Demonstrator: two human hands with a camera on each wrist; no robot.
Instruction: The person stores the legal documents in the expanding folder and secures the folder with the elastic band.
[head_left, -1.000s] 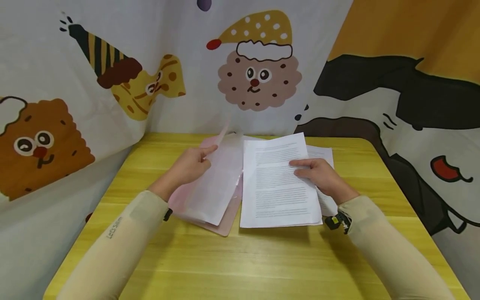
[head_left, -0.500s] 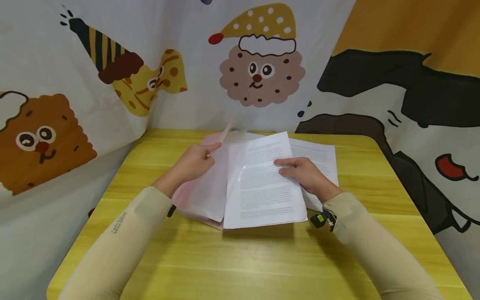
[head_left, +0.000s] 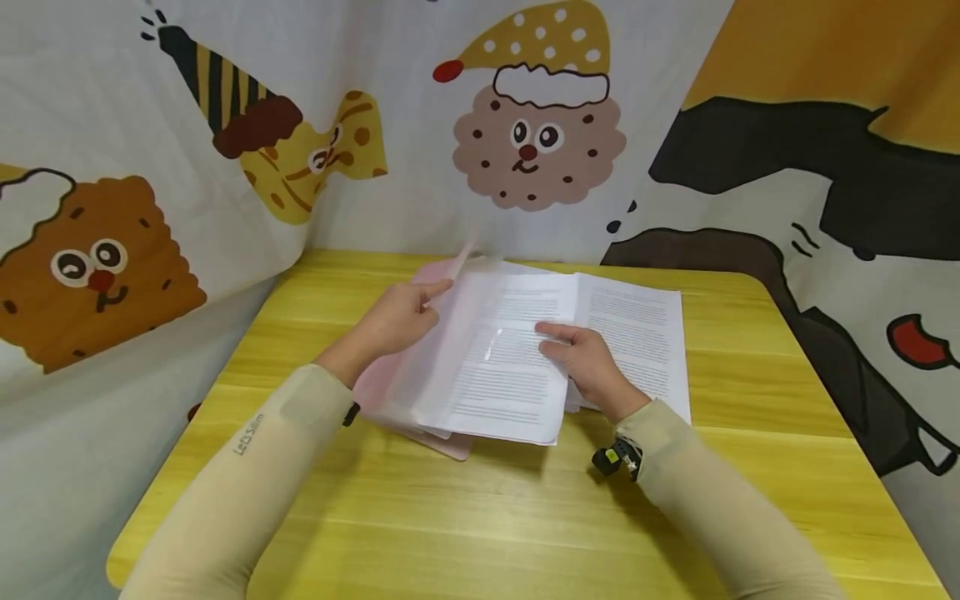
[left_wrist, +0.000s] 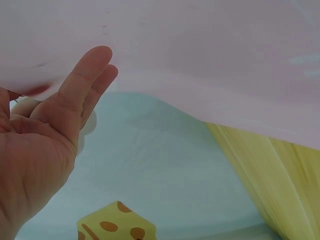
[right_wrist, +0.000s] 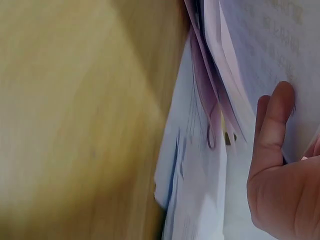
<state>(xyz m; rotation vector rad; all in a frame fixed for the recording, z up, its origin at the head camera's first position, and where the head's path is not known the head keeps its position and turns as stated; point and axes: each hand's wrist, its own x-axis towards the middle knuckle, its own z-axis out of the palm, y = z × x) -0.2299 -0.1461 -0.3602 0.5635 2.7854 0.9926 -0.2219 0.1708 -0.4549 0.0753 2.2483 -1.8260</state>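
Note:
A pink translucent folder (head_left: 377, 385) lies spread on the table, its clear plastic sheets lifted. My left hand (head_left: 396, 318) pinches the edge of one raised plastic sheet between thumb and fingers; in the left wrist view that pink sheet (left_wrist: 200, 65) hangs across the fingers. With my right hand (head_left: 592, 362) I grip the right edge of a printed paper stack (head_left: 517, 375). The left part of those papers sits behind the clear plastic. In the right wrist view, fingers (right_wrist: 272, 125) lie against the back of a printed sheet.
More printed paper (head_left: 630, 333) lies flat at the right, partly under my right hand. The yellow wooden table (head_left: 480, 525) ends at a cartoon-printed cloth (head_left: 405, 217) behind it.
My right hand has moved left with the printed papers, which now lie partly behind the folder's clear plastic. More of the paper at the right shows. The left hand keeps its hold.

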